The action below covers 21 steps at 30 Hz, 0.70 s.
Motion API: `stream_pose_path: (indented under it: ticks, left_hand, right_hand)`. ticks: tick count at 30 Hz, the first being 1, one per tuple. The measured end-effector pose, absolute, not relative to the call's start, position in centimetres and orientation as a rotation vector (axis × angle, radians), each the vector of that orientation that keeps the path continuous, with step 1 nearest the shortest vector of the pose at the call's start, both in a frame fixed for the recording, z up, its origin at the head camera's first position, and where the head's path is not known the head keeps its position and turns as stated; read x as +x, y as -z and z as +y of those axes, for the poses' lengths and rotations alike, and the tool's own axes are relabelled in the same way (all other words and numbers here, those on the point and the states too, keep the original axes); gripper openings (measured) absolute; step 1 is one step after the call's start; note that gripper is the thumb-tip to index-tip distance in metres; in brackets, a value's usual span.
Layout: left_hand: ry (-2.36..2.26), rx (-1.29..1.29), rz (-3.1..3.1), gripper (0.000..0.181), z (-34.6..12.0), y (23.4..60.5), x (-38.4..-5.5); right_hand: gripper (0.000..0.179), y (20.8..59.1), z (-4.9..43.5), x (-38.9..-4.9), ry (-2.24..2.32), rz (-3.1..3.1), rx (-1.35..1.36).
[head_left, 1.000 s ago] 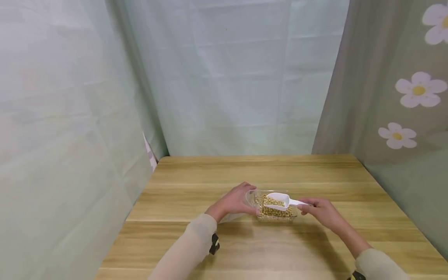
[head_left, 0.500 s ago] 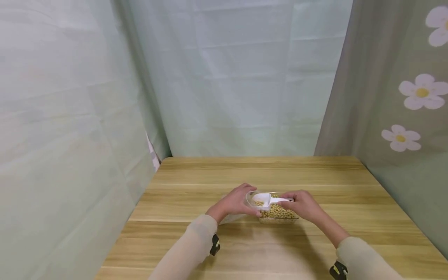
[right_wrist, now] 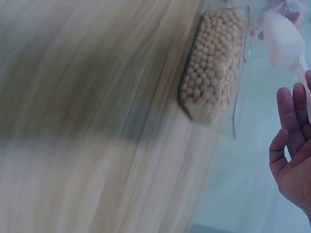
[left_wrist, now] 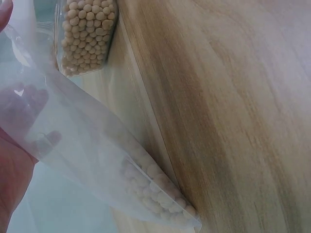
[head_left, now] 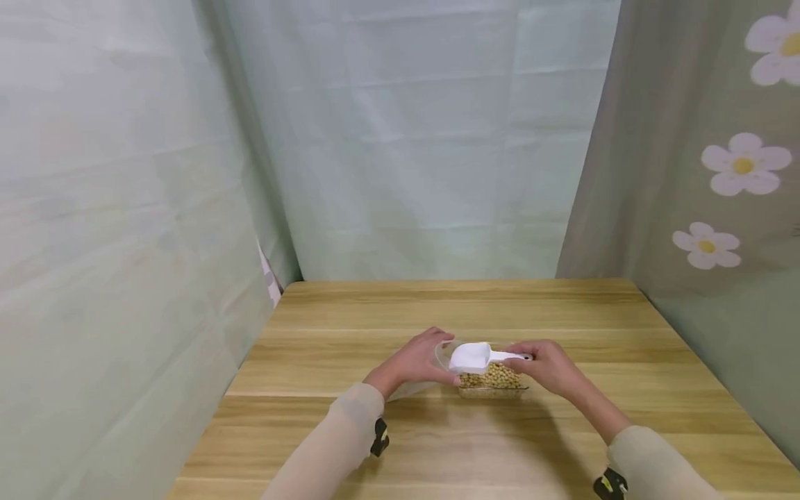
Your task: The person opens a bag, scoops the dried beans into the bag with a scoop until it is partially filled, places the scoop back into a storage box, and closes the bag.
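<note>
Sleeves, a pair, pale cream cloth: your left sleeve point(head_left: 334, 437) and your right sleeve point(head_left: 656, 462), the parts nearest you. Just behind each hand, at the cuff, a small black wrist piece with a yellowish mark: left wrist piece point(head_left: 379, 437), right wrist piece point(head_left: 610, 484).

Your left hand point(head_left: 420, 361): thumb and fingers set apart and curved round the mouth of a bag, holding it wide.

Your right hand point(head_left: 546, 369): thumb and fingers pinching a short handle, hand turned towards the left one.

Container, clear rectangular plastic point(head_left: 494, 394): upright between your two hands, below the scoop; filled with round pale-yellow beans point(head_left: 496, 377).

Scoop, white plastic with a rounded bowl point(head_left: 471, 358): its handle in your right hand, its bowl pointing to your left hand, at the mouth of the bag. Whether bowl and bag touch, you cannot tell.

Bag, translucent frosted plastic point(left_wrist: 87, 141): held by your left hand and slanting down beneath it; a small heap of like beans point(left_wrist: 160, 194) in its lower corner.

Table, yellow-brown wood grain point(head_left: 487, 458): under both hands, running on beyond them.

Hanging cloth, pale green, creased point(head_left: 412, 139): well beyond your hands; more on your left-hand side. Curtain, grey-beige with white, yellow-centred flowers point(head_left: 650, 139): beyond your right hand.
</note>
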<state>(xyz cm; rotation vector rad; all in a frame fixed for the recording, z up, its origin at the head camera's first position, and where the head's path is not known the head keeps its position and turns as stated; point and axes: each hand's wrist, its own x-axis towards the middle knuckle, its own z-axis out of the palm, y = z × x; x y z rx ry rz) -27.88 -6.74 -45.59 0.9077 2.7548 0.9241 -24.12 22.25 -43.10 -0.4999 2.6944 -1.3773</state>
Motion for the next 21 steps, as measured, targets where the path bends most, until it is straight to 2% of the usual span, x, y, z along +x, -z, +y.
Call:
stream_pose_path:
  ticks: [11, 21]
  left_hand:
    - [-0.939, 0.89, 2.741, 0.093, -7.0, 45.6, -27.9]
    - [-0.945, 0.896, 2.721, 0.093, -7.1, 45.6, -27.8]
  right_hand:
    - [0.034, 44.1, 27.5, -23.5, 1.303, 2.757, -0.395]
    - [0.036, 43.5, 28.2, -23.2, 1.135, 2.83, -0.479]
